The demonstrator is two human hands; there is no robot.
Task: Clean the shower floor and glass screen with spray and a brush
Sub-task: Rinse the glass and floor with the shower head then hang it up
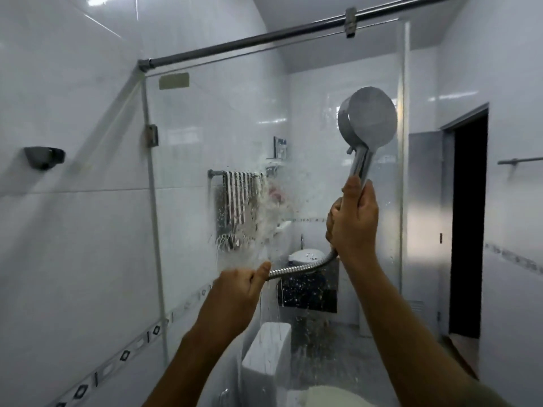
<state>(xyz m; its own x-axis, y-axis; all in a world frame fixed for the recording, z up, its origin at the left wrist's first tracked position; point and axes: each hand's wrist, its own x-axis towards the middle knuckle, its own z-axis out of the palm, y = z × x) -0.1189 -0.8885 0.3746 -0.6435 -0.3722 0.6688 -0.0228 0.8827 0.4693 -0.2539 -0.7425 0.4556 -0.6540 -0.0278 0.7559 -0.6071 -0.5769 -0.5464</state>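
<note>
A dark holder was fixed to the white tiled wall at far left. Next to it stood the glass screen, hung under a metal rail that ran across the top. Behind the glass a striped towel hung on a bar. Water was splashing against the screen in front of the towel and running down the pane in thin streams.

Below the splash, the left hand was closed round a metal hose, thumb pointing up along it. The hose curved up and right to the right hand, which was raised higher and gripped the handle of the shower head. The head's round face was turned left, toward the glass.

Under the hands, seen through the wet pane, a white cistern stood low down, and a basin sat farther back over a dark cabinet. Right of the screen's edge was a dark doorway, and beyond it a short rail on the right wall.
</note>
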